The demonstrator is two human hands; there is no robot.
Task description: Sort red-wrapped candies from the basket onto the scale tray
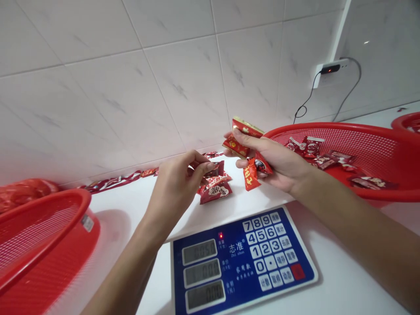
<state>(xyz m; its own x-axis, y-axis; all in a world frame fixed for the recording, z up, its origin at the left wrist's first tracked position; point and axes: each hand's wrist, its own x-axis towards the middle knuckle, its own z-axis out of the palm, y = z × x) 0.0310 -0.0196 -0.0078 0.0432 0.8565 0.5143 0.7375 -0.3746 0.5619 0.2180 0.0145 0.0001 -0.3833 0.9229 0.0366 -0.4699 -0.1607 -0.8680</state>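
My right hand [269, 153] is closed around several wrapped candies. A red and gold packet [241, 138] sticks out past its thumb, and an orange-red wrapped candy [251, 175] hangs below the fingers. With thumb and fingertips together, my left hand [179, 183] pinches a dark red wrapped candy [216, 168] over the white scale pan [183, 218]. Beneath those fingertips more wrapped candies lie on the pan, the front one a red packet [215, 192] with white lettering. The blue keypad of the digital scale [236, 262] faces me; its top display appears to read 0.058.
At right stands a red mesh basket [328, 131] with several wrapped candies inside. Another red basket [82, 199] is at left, beside a red plastic bag [29, 192]. Scattered candy packets [114, 181] line the tiled wall. A power socket [331, 72] has cables hanging from it.
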